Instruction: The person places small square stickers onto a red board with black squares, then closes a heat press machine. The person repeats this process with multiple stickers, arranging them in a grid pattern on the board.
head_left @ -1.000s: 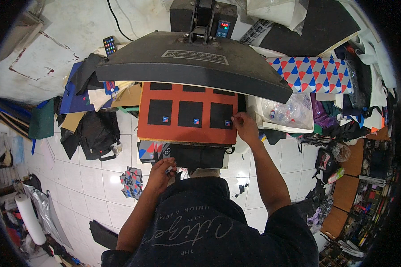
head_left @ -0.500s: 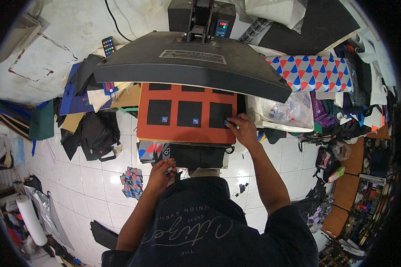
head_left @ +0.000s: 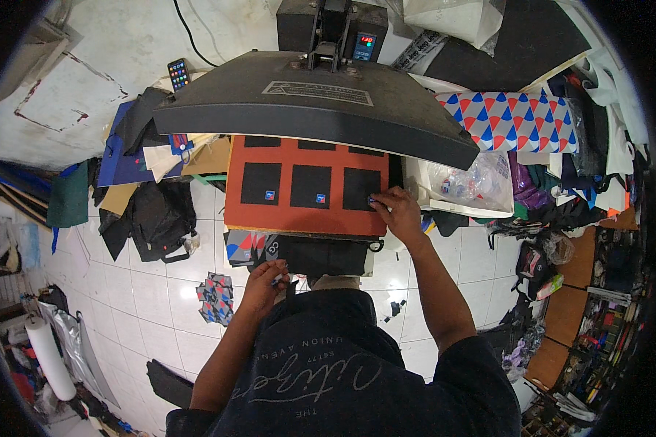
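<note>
My right hand (head_left: 395,210) pinches a small blue label (head_left: 372,199) at the lower right corner of a black fabric square (head_left: 358,187). That square is one of several set in rows on a rust-red board (head_left: 280,218). Two neighbouring squares each have a blue and red label, one label (head_left: 270,195) on the left square and another label (head_left: 320,198) on the middle one. My left hand (head_left: 266,282) is closed near my body, its fingers around something small that is mostly hidden. Over the board's far part hangs the raised dark plate of a heat press (head_left: 313,102), hiding the back row.
A lit controller (head_left: 364,46) stands behind the press. To the right are a patterned roll (head_left: 510,120) and a white tray (head_left: 474,207) with plastic bags. A phone (head_left: 178,74) lies at the back left. Patterned pieces (head_left: 216,297) and a black bag (head_left: 159,222) are on the floor.
Hardly anything differs. My right hand stays at the corner of the right square with the label, and my left hand has shifted only slightly.
</note>
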Available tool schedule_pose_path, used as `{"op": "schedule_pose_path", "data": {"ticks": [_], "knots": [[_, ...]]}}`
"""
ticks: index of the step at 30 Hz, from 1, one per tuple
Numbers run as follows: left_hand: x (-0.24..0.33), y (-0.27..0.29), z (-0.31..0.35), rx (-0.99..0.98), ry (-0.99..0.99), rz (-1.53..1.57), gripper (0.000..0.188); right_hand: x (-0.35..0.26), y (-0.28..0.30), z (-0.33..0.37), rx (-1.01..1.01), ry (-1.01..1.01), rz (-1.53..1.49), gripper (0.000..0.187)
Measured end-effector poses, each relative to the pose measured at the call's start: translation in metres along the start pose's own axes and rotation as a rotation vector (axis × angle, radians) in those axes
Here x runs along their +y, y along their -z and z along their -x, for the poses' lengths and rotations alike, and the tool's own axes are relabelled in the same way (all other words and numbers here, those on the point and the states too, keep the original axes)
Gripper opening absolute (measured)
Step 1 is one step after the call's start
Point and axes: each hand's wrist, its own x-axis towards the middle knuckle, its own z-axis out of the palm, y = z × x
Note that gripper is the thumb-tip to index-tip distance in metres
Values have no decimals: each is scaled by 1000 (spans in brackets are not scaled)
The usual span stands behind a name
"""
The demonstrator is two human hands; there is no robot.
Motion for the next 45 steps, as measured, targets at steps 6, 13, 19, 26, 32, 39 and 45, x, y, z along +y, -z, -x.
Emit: {"op": "schedule_pose_path", "data": {"ticks": [6,13,19,26,32,39,45], "knots": [[-3,5,-4,-26,-6,-54,18,-3,3,-1,-41,-31,-15,24],[0,1,1,-6,-11,-14,16,-5,3,-1,-27,-111,-42,26],[-1,0,2,14,-12,-24,15,7,12,-4,35,-100,-117,21],[-1,-2,1,5,-5,-39,16,8,7,0,16,109,64,24],[-2,-1,1,19,-3,-46,16,9,3,2,-7,37,46,26],[-5,0,1,22,-6,-41,16,9,3,4,-34,18,26,23],[-6,1,0,23,1,-43,16,3,9,5,-45,18,26,23]]}}
